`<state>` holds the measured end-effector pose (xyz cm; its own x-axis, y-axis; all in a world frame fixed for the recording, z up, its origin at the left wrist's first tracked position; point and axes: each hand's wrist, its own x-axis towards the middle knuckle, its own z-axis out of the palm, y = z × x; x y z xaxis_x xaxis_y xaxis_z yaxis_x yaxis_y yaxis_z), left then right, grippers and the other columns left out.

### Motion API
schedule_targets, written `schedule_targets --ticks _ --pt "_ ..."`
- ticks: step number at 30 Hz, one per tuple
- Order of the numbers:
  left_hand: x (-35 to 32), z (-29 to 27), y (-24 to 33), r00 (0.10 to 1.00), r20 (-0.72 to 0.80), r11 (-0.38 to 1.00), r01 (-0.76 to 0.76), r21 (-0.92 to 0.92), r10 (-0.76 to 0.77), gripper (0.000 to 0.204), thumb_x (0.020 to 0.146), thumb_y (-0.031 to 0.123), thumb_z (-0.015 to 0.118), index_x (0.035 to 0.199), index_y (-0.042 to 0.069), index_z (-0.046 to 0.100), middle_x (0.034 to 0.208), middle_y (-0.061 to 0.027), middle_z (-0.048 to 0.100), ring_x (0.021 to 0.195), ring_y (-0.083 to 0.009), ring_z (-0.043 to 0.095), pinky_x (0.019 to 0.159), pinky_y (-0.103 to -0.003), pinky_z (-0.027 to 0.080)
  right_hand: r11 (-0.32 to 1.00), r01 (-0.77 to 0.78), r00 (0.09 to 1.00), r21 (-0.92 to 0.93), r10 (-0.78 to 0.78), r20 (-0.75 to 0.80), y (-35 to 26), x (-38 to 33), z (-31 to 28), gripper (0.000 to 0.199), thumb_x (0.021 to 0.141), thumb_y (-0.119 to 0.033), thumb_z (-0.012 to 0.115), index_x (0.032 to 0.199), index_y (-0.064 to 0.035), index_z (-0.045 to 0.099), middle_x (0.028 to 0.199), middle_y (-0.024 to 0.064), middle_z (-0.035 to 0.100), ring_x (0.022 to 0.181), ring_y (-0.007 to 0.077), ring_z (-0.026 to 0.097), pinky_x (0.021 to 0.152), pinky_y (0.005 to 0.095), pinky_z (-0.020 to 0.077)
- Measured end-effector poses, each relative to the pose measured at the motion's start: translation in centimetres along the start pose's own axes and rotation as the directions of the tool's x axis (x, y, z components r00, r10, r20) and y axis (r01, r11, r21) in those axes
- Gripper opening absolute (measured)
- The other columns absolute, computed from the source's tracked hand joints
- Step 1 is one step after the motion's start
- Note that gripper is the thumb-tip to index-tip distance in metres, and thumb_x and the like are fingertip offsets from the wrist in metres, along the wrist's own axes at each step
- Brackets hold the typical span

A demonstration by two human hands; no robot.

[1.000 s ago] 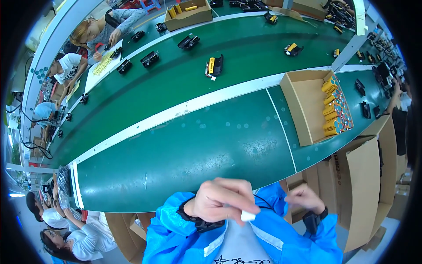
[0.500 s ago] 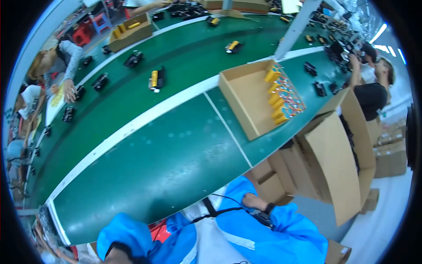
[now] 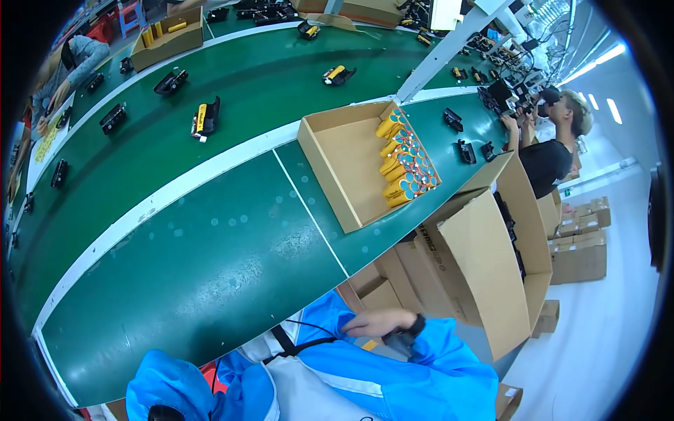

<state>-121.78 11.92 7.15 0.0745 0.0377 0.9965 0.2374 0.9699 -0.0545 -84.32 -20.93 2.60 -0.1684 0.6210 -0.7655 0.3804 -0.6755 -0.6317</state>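
My right hand [image 3: 379, 323] is held in front of my body, just below the bench edge. Its fingertips reach the blue cloth of my jacket [image 3: 326, 309]; blur hides whether they grip it. A black band circles that wrist. Of my left arm, the blue sleeve [image 3: 168, 382] and a dark cuff show at the bottom edge, and the left hand is out of the picture. Nearest on the bench is an open cardboard box [image 3: 344, 165], with several yellow cylindrical battery packs [image 3: 400, 189] with wires along its right side.
Black housings, some with a yellow pack [image 3: 205, 119], lie along the green conveyor [image 3: 260, 91]. A metal post [image 3: 435, 59] rises behind the box. Large open cartons [image 3: 491, 259] stand right of the bench. A person in black [image 3: 547, 165] works at the far right, another at upper left.
The view has swung, so the bench and boxes sit farther left. My right hand has come more into sight and moved inward toward my jacket. My left wrist has dropped lower, nearly out of view.
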Motion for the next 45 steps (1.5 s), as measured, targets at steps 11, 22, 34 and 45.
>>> schedule_targets --ticks 11,22,34,45 --pt "7.5 -6.1 1.4 0.952 0.210 -0.222 -0.160 0.962 0.223 0.041 0.105 0.030 0.036 0.134 0.007 0.054 0.122 -0.0098 0.060 0.113 -0.0268 0.054 0.097 -0.041 0.044 0.990 0.134 0.328 0.043 -0.003 -0.945 -5.2 -11.6 -29.1 0.027 0.095 -0.018 0.058 0.118 -0.0048 0.065 0.103 0.0054 0.071 0.090 0.0131 0.064 0.076 0.0286 0.0506" --pt "15.3 -12.6 2.9 0.612 0.643 -0.776 0.074 -0.626 -0.460 0.043 0.103 0.032 0.041 0.133 0.005 0.055 0.125 -0.0093 0.063 0.121 -0.0253 0.053 0.098 -0.041 0.044 0.989 0.054 0.414 0.140 0.105 -0.904 0.5 -6.3 -41.0 0.031 0.098 -0.022 0.058 0.122 -0.0023 0.063 0.099 0.0034 0.069 0.086 0.0133 0.064 0.073 0.0283 0.0518" --pt "15.0 -11.9 4.5 0.795 0.602 -0.994 0.018 0.104 0.077 0.045 0.100 0.033 0.057 0.140 0.014 0.050 0.133 -0.0107 0.058 0.125 -0.0190 0.052 0.113 -0.036 0.034 0.997 -0.036 0.293 -0.068 -0.054 -0.954 -1.0 -6.2 -39.3 0.013 0.097 -0.014 0.061 0.099 -0.0029 0.066 0.080 -0.0036 0.063 0.070 0.0044 0.054 0.062 0.0220 0.0431" --pt "0.0 -26.5 36.1 0.361 -0.395 -0.533 0.627 -0.568 0.845 0.047 0.085 0.035 0.071 0.123 0.009 0.063 0.123 -0.0165 0.060 0.119 -0.0334 0.053 0.098 -0.041 0.043 0.807 0.574 0.056 -0.142 -0.212 -0.976 -13.3 -9.7 -33.2 0.028 0.103 -0.024 0.047 0.110 -0.0007 0.060 0.131 0.0123 0.060 0.125 0.0216 0.053 0.106 0.0367 0.0364"
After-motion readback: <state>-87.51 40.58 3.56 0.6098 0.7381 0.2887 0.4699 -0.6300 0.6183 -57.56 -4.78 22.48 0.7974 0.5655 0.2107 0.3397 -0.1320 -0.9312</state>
